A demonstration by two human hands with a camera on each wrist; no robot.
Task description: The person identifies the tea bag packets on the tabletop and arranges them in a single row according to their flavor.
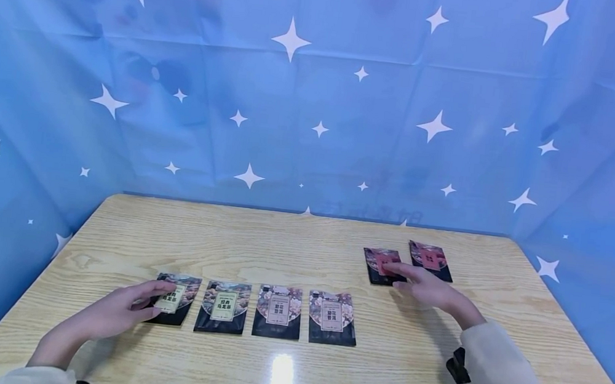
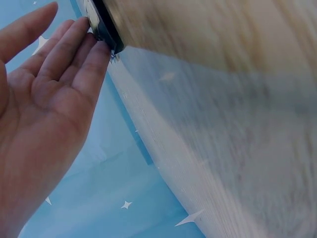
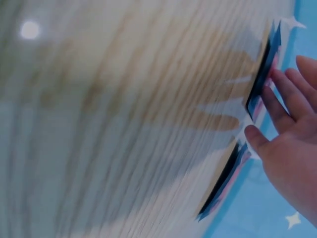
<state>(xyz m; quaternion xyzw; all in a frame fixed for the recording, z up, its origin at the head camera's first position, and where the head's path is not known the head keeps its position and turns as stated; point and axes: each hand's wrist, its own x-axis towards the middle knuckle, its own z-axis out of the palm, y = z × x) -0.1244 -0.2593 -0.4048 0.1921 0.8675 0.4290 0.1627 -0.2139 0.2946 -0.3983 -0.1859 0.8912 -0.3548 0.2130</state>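
Two tea sachets with red labels lie at the back right. My right hand [image 1: 427,289] reaches over the nearer red-label tea sachet [image 1: 376,259], its index fingertip resting on the label. In the right wrist view, loosely straight fingers [image 3: 290,96] lie against a sachet [image 3: 262,74], with the thumb apart. The other red-label sachet [image 1: 434,260] lies just to the right. At the left, my left hand [image 1: 109,314] rests its fingertips on a green-label oolong tea sachet [image 1: 186,298], covering its left part. In the left wrist view, its extended fingers meet the edge of this sachet [image 2: 106,25].
Right of the left hand, a second green-label sachet [image 1: 223,307] and two pink-label sachets [image 1: 277,313] continue the row on the wooden table [image 1: 225,240]. A blue star-patterned cloth [image 1: 292,122] surrounds the back and sides. Glare [image 1: 282,381] shows near the front.
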